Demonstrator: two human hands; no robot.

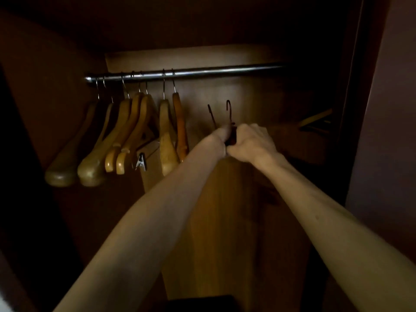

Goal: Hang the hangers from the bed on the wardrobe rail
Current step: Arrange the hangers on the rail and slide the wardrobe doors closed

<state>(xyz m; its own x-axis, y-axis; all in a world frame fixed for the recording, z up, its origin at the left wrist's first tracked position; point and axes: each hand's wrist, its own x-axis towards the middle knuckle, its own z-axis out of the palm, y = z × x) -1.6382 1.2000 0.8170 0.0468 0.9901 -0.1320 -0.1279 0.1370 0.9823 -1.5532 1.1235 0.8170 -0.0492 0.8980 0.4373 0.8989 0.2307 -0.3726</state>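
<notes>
A chrome wardrobe rail (225, 69) runs across the dim wardrobe. Several wooden hangers (126, 131) hang from its left half. Below the rail's middle, both my hands meet around dark hangers (231, 137) whose two hooks (229, 109) stick up, clear of the rail. My left hand (221, 135) grips them from the left, mostly hidden behind its wrist. From the right, my right hand (252, 143) curls its fingers round the same dark hangers. How many hangers are held is hard to tell in the dark.
The rail's right half is bare. A metal clip (140, 163) dangles from one hung hanger. Another hanger (315, 120) lies low at the wardrobe's right side. The wooden back panel (225, 199) is lit; the side walls are dark.
</notes>
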